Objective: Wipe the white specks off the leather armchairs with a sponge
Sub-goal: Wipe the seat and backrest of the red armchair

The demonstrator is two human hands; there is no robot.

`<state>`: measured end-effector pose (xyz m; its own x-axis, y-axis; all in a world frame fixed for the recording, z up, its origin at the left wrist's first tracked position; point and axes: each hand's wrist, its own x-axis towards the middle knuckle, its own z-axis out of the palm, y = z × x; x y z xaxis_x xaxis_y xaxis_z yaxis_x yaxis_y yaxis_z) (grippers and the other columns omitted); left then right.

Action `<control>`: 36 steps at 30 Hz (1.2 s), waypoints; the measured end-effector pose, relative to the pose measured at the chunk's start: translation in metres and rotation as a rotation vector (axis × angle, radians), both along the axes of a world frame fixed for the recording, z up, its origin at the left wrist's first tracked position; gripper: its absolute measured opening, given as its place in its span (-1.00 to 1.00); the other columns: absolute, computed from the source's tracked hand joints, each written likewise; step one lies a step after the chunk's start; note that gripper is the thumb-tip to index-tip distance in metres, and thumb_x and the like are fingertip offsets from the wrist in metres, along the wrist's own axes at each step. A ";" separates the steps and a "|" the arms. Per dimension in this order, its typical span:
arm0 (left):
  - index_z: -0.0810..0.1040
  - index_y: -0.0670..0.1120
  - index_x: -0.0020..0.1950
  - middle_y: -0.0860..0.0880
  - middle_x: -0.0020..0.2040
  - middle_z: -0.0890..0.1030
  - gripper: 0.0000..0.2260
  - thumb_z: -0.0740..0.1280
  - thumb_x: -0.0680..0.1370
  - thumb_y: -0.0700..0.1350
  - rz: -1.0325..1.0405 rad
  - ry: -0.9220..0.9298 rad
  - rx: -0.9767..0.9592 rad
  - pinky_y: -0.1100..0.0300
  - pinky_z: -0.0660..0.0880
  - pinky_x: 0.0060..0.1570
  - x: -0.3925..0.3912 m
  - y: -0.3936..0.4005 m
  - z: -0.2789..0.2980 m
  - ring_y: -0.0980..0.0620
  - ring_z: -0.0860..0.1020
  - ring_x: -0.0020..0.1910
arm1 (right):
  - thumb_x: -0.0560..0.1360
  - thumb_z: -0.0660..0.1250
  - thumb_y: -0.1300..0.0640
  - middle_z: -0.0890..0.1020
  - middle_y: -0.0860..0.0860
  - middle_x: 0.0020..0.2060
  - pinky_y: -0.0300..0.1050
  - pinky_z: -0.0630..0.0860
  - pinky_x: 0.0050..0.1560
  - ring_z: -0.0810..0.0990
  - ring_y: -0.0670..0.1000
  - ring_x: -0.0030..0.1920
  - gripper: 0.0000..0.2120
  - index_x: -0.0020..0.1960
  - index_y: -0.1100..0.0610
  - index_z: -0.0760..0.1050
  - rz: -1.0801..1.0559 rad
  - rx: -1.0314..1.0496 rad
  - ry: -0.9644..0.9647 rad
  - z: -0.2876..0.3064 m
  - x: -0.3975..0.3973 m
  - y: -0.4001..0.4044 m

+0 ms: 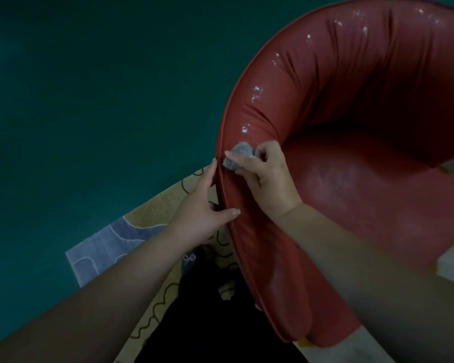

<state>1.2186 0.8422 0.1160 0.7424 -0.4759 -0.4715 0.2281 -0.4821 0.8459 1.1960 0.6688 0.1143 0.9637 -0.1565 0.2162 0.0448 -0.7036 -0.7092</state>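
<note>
The small grey crumpled sponge [238,155] lies against the inner side of the curved backrest of the red leather armchair [351,106], close to the piped top edge at its left part. The right hand [265,174] holds the sponge with curled fingers and presses it on the leather, the thumb stretched along it. The left hand [205,205] rests on the outer side of the same edge, just beside the right hand: its fingers lie straight along the outside and the thumb reaches over the rim to the inner side. Several white specks [257,90] sit on the inner backrest above the sponge, up along the curve. The seat looks pale and dull in the middle. Under the armchair lies a beige rug with dark wavy lines and lilac patches [152,213], and beyond it a dark green floor [89,87].
</note>
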 end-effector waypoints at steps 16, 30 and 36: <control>-0.18 0.20 0.55 0.15 0.53 0.18 0.11 0.59 0.30 -0.04 -0.274 -0.037 -0.015 -0.02 0.37 0.35 0.086 -0.016 -0.001 0.06 0.36 0.40 | 0.51 0.35 0.31 0.32 0.03 -0.08 -0.29 0.44 0.01 0.37 -0.04 -0.06 -0.60 0.27 -0.02 0.55 -0.143 -0.036 0.051 0.003 -0.006 0.025; -0.20 0.32 0.50 0.14 0.55 0.09 0.08 0.57 0.32 -0.04 -0.420 -0.026 -0.061 -0.03 0.45 0.27 0.128 -0.024 -0.001 -0.01 0.48 0.31 | 0.45 0.37 0.44 0.33 0.13 -0.07 -0.59 0.31 0.04 0.36 -0.27 0.01 -0.64 0.20 0.19 0.60 -0.342 -0.048 0.026 0.012 0.029 0.027; -0.14 0.34 0.50 0.30 0.33 0.25 0.05 0.55 0.35 -0.18 -0.405 0.016 -0.150 0.25 0.58 -0.07 0.154 -0.037 -0.005 0.15 0.66 -0.05 | 0.49 0.38 0.27 0.38 0.16 -0.09 -0.16 0.46 0.02 0.42 0.08 -0.08 -0.70 0.20 0.09 0.61 -0.400 -0.135 0.003 0.011 0.095 -0.017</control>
